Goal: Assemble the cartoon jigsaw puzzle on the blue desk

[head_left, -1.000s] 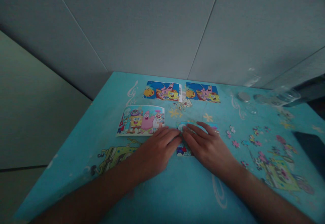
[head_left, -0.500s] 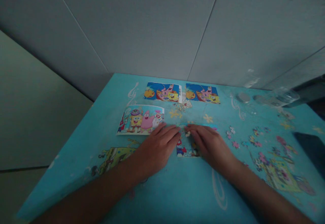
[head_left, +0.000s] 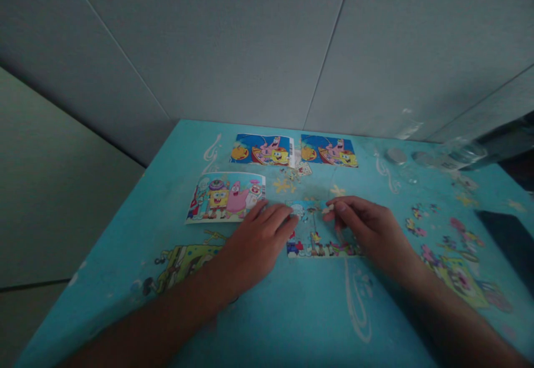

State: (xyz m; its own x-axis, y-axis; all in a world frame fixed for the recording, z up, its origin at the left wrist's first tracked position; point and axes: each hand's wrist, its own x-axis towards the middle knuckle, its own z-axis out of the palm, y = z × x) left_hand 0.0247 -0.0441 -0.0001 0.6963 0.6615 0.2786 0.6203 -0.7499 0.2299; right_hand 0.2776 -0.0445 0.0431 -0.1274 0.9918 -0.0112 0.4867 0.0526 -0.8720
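A partly assembled jigsaw puzzle [head_left: 306, 247] lies flat on the blue table, with table surface showing inside its border. My left hand [head_left: 262, 245] rests palm down, fingers stretched out, its fingertips at the puzzle's left edge. Over the puzzle's right side, my right hand [head_left: 367, 226] pinches a small pale puzzle piece [head_left: 329, 209] between thumb and index finger. Left of the puzzle lies a picture card [head_left: 227, 196] with the cartoon characters printed on it, partly behind my left fingers.
Two blue cartoon pictures [head_left: 262, 149] lie near the wall, with small pieces [head_left: 292, 174] in front. Several loose puzzle pieces [head_left: 415, 226] are scattered on the right. Beyond them are a round lid [head_left: 396, 156], a clear plastic container [head_left: 463, 156] and a dark flat object [head_left: 507, 240].
My right hand has lifted and moved right from the puzzle's upper left, holding a piece and uncovering more of the puzzle. My left hand stays nearly in place. The view has shifted slightly.
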